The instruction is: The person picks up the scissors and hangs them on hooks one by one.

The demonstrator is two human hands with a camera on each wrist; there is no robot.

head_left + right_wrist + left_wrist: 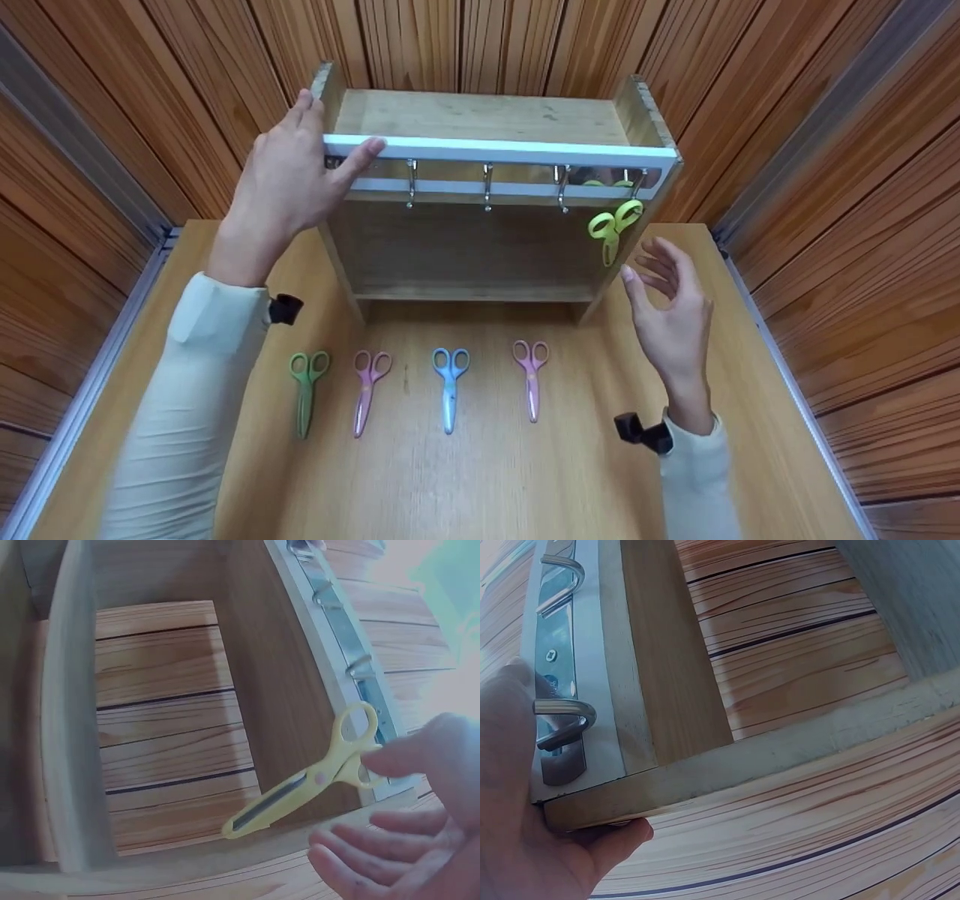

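Yellow scissors [613,234] hang aslant by one handle loop from the rightmost hook [639,182] of the wooden rack [480,116]. The right hand [670,322] is just beside them, its fingers loosely curved, apart and released, gripping nothing. The left hand [281,176] grasps the rack's left end, thumb over the white rail [495,148], fingers around the side panel.

The likeliest trouble is a knock: if the right thumb brushes the handles, the loop could ride off the hook and the scissors drop. A hard push from the left hand might tip or slide the rack, setting them swinging; sliding forward, it could shove the green scissors [304,386] or blue scissors [450,382] lying before it on the table [480,487].
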